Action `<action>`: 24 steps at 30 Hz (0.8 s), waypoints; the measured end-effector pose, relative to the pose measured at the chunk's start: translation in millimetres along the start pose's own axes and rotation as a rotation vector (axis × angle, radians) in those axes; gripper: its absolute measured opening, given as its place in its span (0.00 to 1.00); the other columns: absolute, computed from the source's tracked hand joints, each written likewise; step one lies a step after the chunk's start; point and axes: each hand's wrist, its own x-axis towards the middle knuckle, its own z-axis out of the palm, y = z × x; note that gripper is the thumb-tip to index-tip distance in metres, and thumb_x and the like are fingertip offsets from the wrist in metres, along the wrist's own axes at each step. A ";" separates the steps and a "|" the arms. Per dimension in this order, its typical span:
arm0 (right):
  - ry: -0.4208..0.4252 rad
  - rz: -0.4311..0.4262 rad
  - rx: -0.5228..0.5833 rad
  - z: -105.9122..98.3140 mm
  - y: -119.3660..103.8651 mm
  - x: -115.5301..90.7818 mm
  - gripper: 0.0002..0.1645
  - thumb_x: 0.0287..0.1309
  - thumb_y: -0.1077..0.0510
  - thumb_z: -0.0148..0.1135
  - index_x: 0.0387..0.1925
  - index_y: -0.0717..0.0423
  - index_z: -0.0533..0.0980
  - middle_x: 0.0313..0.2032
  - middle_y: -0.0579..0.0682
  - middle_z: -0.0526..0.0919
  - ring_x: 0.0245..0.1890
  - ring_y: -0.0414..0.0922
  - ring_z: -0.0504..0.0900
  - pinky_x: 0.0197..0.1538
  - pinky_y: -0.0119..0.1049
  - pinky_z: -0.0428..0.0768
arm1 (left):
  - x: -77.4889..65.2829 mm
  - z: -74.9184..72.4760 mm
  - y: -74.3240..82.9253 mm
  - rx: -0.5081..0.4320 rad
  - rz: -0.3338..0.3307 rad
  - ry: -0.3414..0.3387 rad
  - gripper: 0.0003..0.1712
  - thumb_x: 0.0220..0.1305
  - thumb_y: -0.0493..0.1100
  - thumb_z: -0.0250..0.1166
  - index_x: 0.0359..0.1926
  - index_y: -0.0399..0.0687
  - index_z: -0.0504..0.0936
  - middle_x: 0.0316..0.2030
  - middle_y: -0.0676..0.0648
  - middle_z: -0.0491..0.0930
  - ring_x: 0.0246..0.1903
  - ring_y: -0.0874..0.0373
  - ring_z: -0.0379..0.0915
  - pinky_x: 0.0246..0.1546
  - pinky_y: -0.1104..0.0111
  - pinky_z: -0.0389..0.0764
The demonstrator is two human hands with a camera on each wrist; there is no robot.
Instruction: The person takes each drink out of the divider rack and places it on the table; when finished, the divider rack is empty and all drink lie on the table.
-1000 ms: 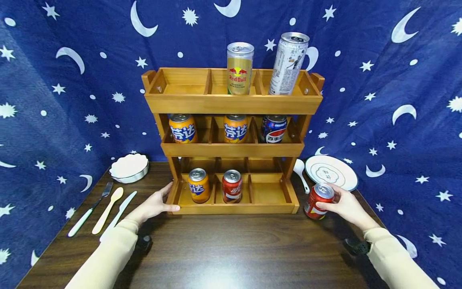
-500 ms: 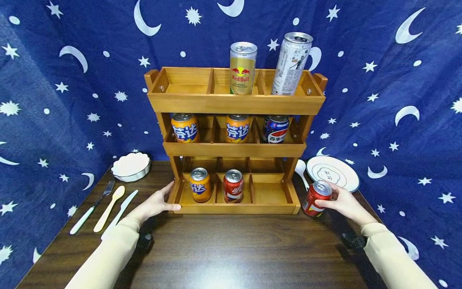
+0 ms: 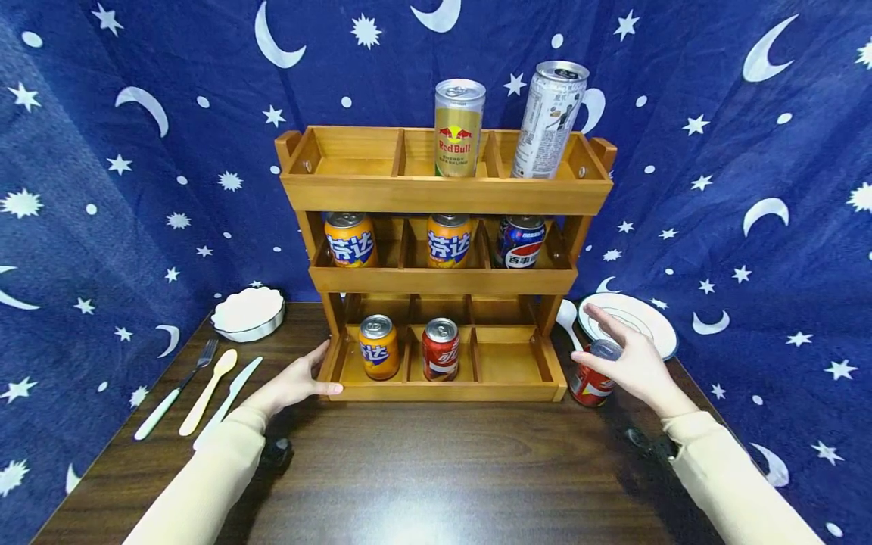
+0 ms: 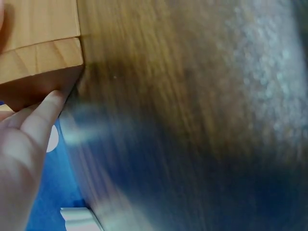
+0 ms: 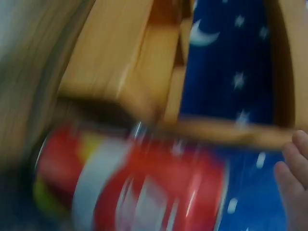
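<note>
My left hand (image 3: 291, 384) grips the lower left corner of a three-tier wooden rack (image 3: 439, 282), thumb at the front and fingers along the side. In the left wrist view, its fingers (image 4: 41, 115) reach under the wooden edge. My right hand (image 3: 635, 369) is spread, hovering over a red cola can (image 3: 591, 390) that stands on the table beside the rack's lower right corner. In the right wrist view the can (image 5: 149, 187) is blurred, with fingertips (image 5: 293, 166) apart from it. The bottom tier holds an orange soda can (image 3: 378, 356) and another red cola can (image 3: 440, 354).
Orange cans and a Pepsi can (image 3: 521, 246) fill the middle tier; a Red Bull can (image 3: 455, 140) and a tilted white can (image 3: 550, 121) stand on top. Left lie a fork (image 3: 175, 390), spoon (image 3: 207, 392), knife (image 3: 228, 401) and white dish (image 3: 247, 318); right, a plate (image 3: 657, 325) and white spoon (image 3: 567, 318).
The right hand shifted the red can slightly left toward the rack, then let go, spread its fingers and rose. The left hand keeps its grip on the rack.
</note>
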 end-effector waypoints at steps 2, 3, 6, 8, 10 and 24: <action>-0.020 -0.047 0.042 13.3 -14.3 8.5 0.45 0.40 0.46 0.68 0.62 0.40 0.59 0.60 0.46 0.66 0.60 0.48 0.65 0.54 0.12 0.56 | -1.2 -0.7 -0.6 -0.002 0.000 0.002 0.58 0.44 0.49 0.69 0.65 0.30 0.41 0.61 0.27 0.52 0.59 0.36 0.54 0.59 0.48 0.53; -0.040 -0.077 0.064 20.6 -20.3 13.0 0.45 0.41 0.47 0.68 0.62 0.41 0.59 0.61 0.46 0.66 0.60 0.48 0.65 0.56 0.14 0.58 | -1.7 -0.9 -0.6 -0.006 -0.006 0.004 0.58 0.44 0.48 0.69 0.65 0.31 0.41 0.61 0.27 0.52 0.59 0.37 0.54 0.59 0.48 0.53; -0.092 -0.138 0.098 43.8 -33.8 25.2 0.44 0.41 0.46 0.67 0.62 0.40 0.59 0.60 0.46 0.66 0.59 0.46 0.66 0.59 0.26 0.63 | -1.9 -1.4 1.0 -0.004 -0.007 0.005 0.58 0.44 0.48 0.69 0.65 0.30 0.41 0.61 0.26 0.52 0.59 0.36 0.54 0.59 0.48 0.53; -0.118 -0.160 0.104 59.7 -39.8 32.6 0.46 0.39 0.43 0.67 0.62 0.41 0.59 0.60 0.45 0.67 0.59 0.46 0.67 0.59 0.34 0.64 | -1.1 -1.2 2.5 0.005 -0.011 0.005 0.58 0.44 0.48 0.69 0.65 0.30 0.41 0.61 0.26 0.53 0.59 0.36 0.54 0.59 0.48 0.54; -0.137 -0.168 0.103 75.7 -45.0 39.6 0.47 0.38 0.40 0.67 0.62 0.42 0.59 0.60 0.44 0.66 0.58 0.45 0.67 0.59 0.39 0.65 | -0.1 -0.7 3.4 0.013 -0.017 0.006 0.58 0.43 0.48 0.70 0.65 0.30 0.42 0.61 0.27 0.54 0.59 0.37 0.55 0.59 0.48 0.54; -0.275 -0.145 0.383 155.9 -82.0 79.1 0.49 0.37 0.53 0.71 0.62 0.60 0.58 0.61 0.57 0.63 0.60 0.50 0.64 0.60 0.41 0.63 | 1.3 -2.0 7.0 0.029 -0.039 0.008 0.60 0.41 0.50 0.71 0.65 0.31 0.42 0.60 0.28 0.58 0.57 0.40 0.60 0.58 0.51 0.58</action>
